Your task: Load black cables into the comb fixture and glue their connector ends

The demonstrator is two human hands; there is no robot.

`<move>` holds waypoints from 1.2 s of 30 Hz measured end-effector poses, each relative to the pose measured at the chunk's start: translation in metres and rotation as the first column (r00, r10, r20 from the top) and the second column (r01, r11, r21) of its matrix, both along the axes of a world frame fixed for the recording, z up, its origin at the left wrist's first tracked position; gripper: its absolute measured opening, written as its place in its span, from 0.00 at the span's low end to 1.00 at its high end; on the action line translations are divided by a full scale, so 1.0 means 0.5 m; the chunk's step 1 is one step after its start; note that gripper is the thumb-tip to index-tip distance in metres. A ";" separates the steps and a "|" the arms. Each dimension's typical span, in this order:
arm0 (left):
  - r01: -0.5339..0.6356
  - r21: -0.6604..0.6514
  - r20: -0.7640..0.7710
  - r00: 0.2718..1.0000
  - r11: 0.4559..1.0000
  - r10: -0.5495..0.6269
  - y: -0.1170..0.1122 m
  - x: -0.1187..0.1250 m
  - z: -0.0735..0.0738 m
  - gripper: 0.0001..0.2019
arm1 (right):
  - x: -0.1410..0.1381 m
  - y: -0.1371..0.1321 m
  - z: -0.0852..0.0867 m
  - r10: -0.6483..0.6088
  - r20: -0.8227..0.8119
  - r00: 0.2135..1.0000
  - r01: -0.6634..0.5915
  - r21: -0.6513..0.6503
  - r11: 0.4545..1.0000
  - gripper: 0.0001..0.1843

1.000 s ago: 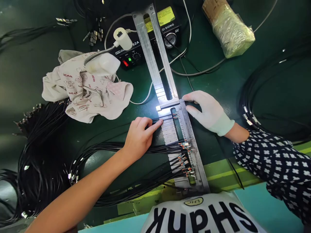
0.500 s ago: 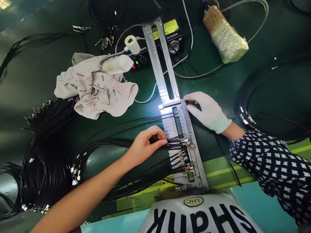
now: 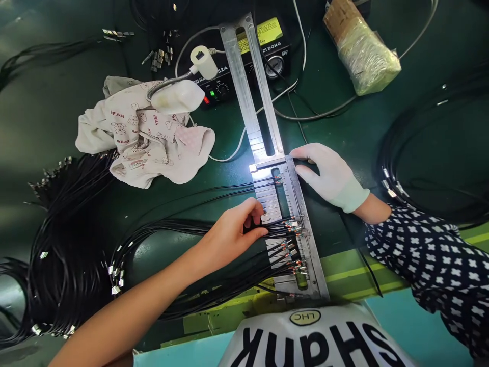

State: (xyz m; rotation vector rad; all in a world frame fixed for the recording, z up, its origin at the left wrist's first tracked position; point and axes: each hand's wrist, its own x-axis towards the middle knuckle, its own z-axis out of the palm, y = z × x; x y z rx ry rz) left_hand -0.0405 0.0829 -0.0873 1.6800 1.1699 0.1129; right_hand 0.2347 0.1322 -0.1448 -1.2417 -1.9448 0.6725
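Observation:
My bare left hand (image 3: 237,227) is over a bundle of black cables (image 3: 183,226), thumb and forefinger apart, the thumb tip touching or just above the cables. Curled fingers behind are partly hidden. The cables run onto a slotted metal fixture (image 3: 280,204), where their ends with small metal connectors (image 3: 293,225) and coloured wires lie in rows. My right hand (image 3: 326,176), in a white glove, rests at the fixture's right edge. Its thumb and forefinger are spread, fingertips at or against the metal near the crossbar (image 3: 267,164). Two single cables (image 3: 229,191) lie in slots farther up.
A lit lamp head beside the crossbar glares. Behind stand a black control box (image 3: 219,92) and a film-wrapped block (image 3: 367,61). A printed cloth (image 3: 141,132) lies left, with a large heap of black cables (image 3: 69,255) below it. Coiled cables (image 3: 389,178) are at right.
My left thumb and forefinger have parted from a near pinch, and that hand has shifted slightly right. My right hand stays at the fixture's edge. The whole view has shifted a little.

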 end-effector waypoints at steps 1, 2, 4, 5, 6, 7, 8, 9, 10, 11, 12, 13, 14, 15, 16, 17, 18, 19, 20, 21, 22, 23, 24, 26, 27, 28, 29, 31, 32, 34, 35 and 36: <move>0.026 0.002 -0.022 0.999 1.000 -0.026 -0.002 -0.001 0.001 0.06 | 0.000 0.000 0.000 0.000 0.000 1.000 0.000 -0.001 1.000 0.14; 0.042 -0.002 -0.024 0.999 0.999 -0.043 -0.004 -0.002 0.001 0.05 | -0.001 0.000 0.001 0.000 0.001 1.000 0.000 -0.003 1.000 0.14; 0.018 -0.028 0.027 0.999 0.999 -0.018 -0.005 -0.003 -0.001 0.03 | -0.001 0.000 0.001 0.000 0.005 1.000 0.000 -0.008 1.000 0.14; -0.017 -0.050 0.062 0.998 0.999 0.020 -0.004 -0.004 -0.003 0.04 | -0.001 -0.001 0.001 0.000 0.007 1.000 0.000 -0.010 1.000 0.14; -0.054 -0.077 0.092 0.994 0.996 0.061 -0.002 -0.004 -0.004 0.05 | -0.001 -0.001 0.001 0.000 0.008 1.000 0.000 -0.010 1.000 0.14; -0.081 -0.109 0.112 0.989 0.991 0.094 0.000 -0.005 -0.005 0.06 | 0.000 -0.001 0.001 0.000 0.007 1.000 0.000 -0.009 1.000 0.15; -0.097 -0.140 0.122 0.986 0.985 0.114 0.002 -0.006 -0.005 0.07 | 0.000 -0.001 0.001 0.000 0.007 1.000 0.000 -0.008 1.000 0.15; -0.104 -0.172 0.128 0.984 0.980 0.126 0.004 -0.006 -0.005 0.08 | 0.000 -0.001 0.001 -0.001 0.007 1.000 0.001 -0.009 1.000 0.15; -0.110 -0.195 0.137 0.981 0.975 0.139 0.005 -0.007 -0.004 0.08 | 0.000 0.000 0.001 -0.003 0.007 1.000 0.003 -0.010 1.000 0.15; -0.123 -0.204 0.148 0.977 0.971 0.155 0.006 -0.007 -0.003 0.09 | 0.000 0.000 0.000 -0.004 0.009 1.000 0.004 -0.010 1.000 0.15; -0.142 -0.195 0.161 0.971 0.970 0.174 0.006 -0.006 -0.001 0.09 | 0.000 0.000 0.000 -0.005 0.010 1.000 0.005 -0.009 1.000 0.15; -0.165 -0.170 0.173 0.966 0.972 0.194 0.005 -0.006 0.000 0.09 | 0.000 0.000 0.000 -0.005 0.011 1.000 0.005 -0.008 1.000 0.15; -0.178 -0.132 0.175 0.964 0.975 0.200 0.003 -0.005 0.001 0.09 | 0.000 0.000 0.000 -0.005 0.011 1.000 0.005 -0.006 1.000 0.14; -0.171 -0.084 0.163 0.970 0.982 0.183 0.000 -0.003 0.002 0.09 | 0.000 0.000 0.000 -0.003 0.010 1.000 0.003 -0.002 1.000 0.14; -0.137 -0.034 0.135 0.981 0.990 0.141 -0.003 0.000 0.001 0.08 | 0.000 0.000 -0.001 -0.002 0.009 1.000 0.002 0.000 1.000 0.14; -0.084 0.010 0.097 0.992 0.996 0.083 -0.006 0.003 0.001 0.08 | 0.000 0.000 -0.001 -0.001 0.010 1.000 0.001 -0.001 1.000 0.14; -0.026 0.041 0.059 0.998 0.999 0.024 -0.009 0.006 -0.001 0.06 | 0.000 0.000 -0.001 -0.001 0.010 1.000 0.001 -0.001 1.000 0.14; 0.020 0.053 0.031 0.999 0.998 -0.022 -0.010 0.009 -0.002 0.05 | 0.000 0.000 -0.001 -0.002 0.009 1.000 0.002 -0.002 1.000 0.14; 0.042 0.051 0.028 0.999 0.998 -0.044 -0.011 0.012 -0.004 0.02 | 0.000 0.000 -0.001 -0.001 0.009 1.000 0.001 -0.003 1.000 0.14; 0.037 0.030 0.049 0.998 0.999 -0.038 -0.011 0.014 -0.004 0.01 | -0.001 0.001 -0.001 -0.001 0.008 1.000 0.001 -0.004 1.000 0.14; 0.017 -0.012 0.084 0.996 1.000 -0.016 -0.009 0.015 -0.005 0.02 | -0.001 0.001 0.000 -0.001 0.007 1.000 0.001 -0.003 1.000 0.14; -0.009 -0.067 0.121 0.993 0.998 0.017 -0.007 0.015 -0.005 0.04 | -0.001 0.001 0.000 0.001 0.005 1.000 -0.001 0.000 1.000 0.14; -0.037 -0.120 0.152 0.987 0.992 0.055 -0.004 0.014 -0.004 0.05 | -0.001 0.001 0.000 0.003 0.005 1.000 -0.003 0.002 1.000 0.14; -0.111 -0.133 0.177 0.975 0.985 0.134 0.004 0.009 -0.005 0.06 | -0.001 0.001 0.001 0.005 0.005 1.000 -0.005 0.004 1.000 0.14; -0.147 -0.062 0.166 0.974 0.987 0.155 0.008 0.005 -0.007 0.06 | -0.001 0.001 0.001 0.004 0.006 1.000 -0.004 0.004 1.000 0.14; -0.166 0.061 0.146 0.977 0.984 0.156 0.014 0.000 -0.011 0.05 | -0.001 0.000 0.001 0.003 0.007 1.000 -0.003 0.002 1.000 0.14; -0.154 0.207 0.117 0.984 0.966 0.132 0.020 -0.005 -0.016 0.05 | -0.001 0.000 0.001 0.001 0.009 1.000 -0.001 0.000 1.000 0.14; -0.045 0.457 0.042 0.999 0.888 0.029 0.035 -0.016 -0.028 0.09 | -0.001 -0.001 0.001 0.001 0.013 1.000 -0.001 -0.001 1.000 0.14; 0.026 0.533 0.004 0.999 0.846 -0.034 0.043 -0.022 -0.035 0.12 | -0.001 -0.001 0.000 0.001 0.015 1.000 -0.001 0.000 1.000 0.14; 0.132 0.612 -0.044 0.990 0.780 -0.134 0.059 -0.032 -0.047 0.15 | -0.001 0.000 0.000 0.004 0.014 1.000 -0.004 0.000 1.000 0.14; 0.167 0.635 -0.061 0.984 0.755 -0.166 0.065 -0.036 -0.051 0.16 | -0.001 0.000 -0.001 0.004 0.013 1.000 -0.004 -0.001 1.000 0.14; 0.193 0.652 -0.076 0.979 0.733 -0.191 0.071 -0.040 -0.054 0.17 | -0.001 0.001 -0.001 0.004 0.011 1.000 -0.004 -0.001 1.000 0.14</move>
